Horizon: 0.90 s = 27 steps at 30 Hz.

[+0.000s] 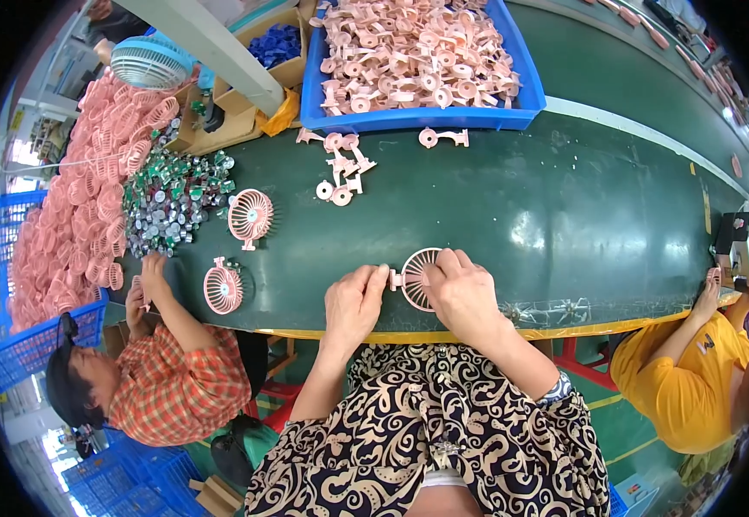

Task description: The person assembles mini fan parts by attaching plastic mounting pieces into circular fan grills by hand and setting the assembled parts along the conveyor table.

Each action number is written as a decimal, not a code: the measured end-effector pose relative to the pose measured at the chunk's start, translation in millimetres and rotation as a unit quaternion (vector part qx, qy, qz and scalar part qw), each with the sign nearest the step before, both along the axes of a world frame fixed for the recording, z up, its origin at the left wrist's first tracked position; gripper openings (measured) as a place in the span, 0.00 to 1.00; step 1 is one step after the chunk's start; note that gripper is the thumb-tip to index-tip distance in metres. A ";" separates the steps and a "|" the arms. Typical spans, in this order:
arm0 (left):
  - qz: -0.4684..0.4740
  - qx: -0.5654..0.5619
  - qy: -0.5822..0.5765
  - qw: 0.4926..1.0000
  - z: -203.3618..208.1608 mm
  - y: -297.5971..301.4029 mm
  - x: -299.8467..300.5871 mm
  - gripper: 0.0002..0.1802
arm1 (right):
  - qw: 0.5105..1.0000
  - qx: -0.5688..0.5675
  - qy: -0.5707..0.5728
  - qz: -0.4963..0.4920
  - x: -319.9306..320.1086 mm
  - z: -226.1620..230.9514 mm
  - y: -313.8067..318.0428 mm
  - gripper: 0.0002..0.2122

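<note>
A round pink fan housing (417, 274) with radial ribs is held just above or on the green table, near its front edge. On its left side, my left hand (355, 303) is closed, thumb and fingers pinching the short stem. My right hand (462, 293) is closed over the right part of the ribbed ring, and its fingers hide what lies under them. To the left on the table are two more fan housings, one farther back (250, 215) and one nearer (223, 288). Small pink brackets (340, 164) lie in a loose group beyond my hands, with a single bracket (443, 138) to their right.
A blue tray (426, 118) heaped with pink brackets stands at the back. Small motors (172, 198) are piled at left beside a heap of pink housings (73, 207). A co-worker in a checked shirt (176, 379) sits left; another in yellow (684, 379) sits right.
</note>
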<state>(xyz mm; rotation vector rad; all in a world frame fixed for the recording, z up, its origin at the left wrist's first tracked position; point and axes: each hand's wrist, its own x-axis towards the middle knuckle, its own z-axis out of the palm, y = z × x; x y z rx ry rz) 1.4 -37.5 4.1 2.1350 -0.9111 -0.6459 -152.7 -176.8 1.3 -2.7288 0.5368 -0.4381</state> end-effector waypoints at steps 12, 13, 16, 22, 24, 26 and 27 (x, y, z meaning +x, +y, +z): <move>0.024 -0.022 -0.059 0.998 -9.8 -13.6 -18.5 0.34 | 0.992 0.083 -0.092 0.016 -3.6 7.1 6.1 0.13; 0.013 -0.021 -0.039 0.999 -6.6 -15.0 -17.7 0.34 | 0.992 0.079 -0.098 0.026 -6.2 10.0 5.2 0.13; -0.008 -0.033 -0.023 0.999 -10.7 -12.9 -7.7 0.31 | 0.988 0.127 -0.074 0.043 -19.3 18.5 3.4 0.22; 0.062 -0.122 -0.219 0.966 2.9 -3.4 53.4 0.25 | 0.985 0.065 -0.062 -0.145 -61.4 16.4 -34.8 0.20; 0.133 -0.118 -0.349 0.920 1.5 7.6 81.9 0.26 | 0.962 -0.033 -0.055 -0.264 -80.3 13.1 -59.7 0.18; 0.174 -0.082 -0.408 0.892 -3.4 22.7 109.4 0.27 | 0.940 -0.112 -0.063 -0.317 -85.1 20.3 -81.3 0.15; 0.179 -0.061 -0.422 0.887 -7.7 33.8 119.4 0.28 | 0.938 -0.115 -0.066 -0.319 -78.0 22.7 -86.1 0.15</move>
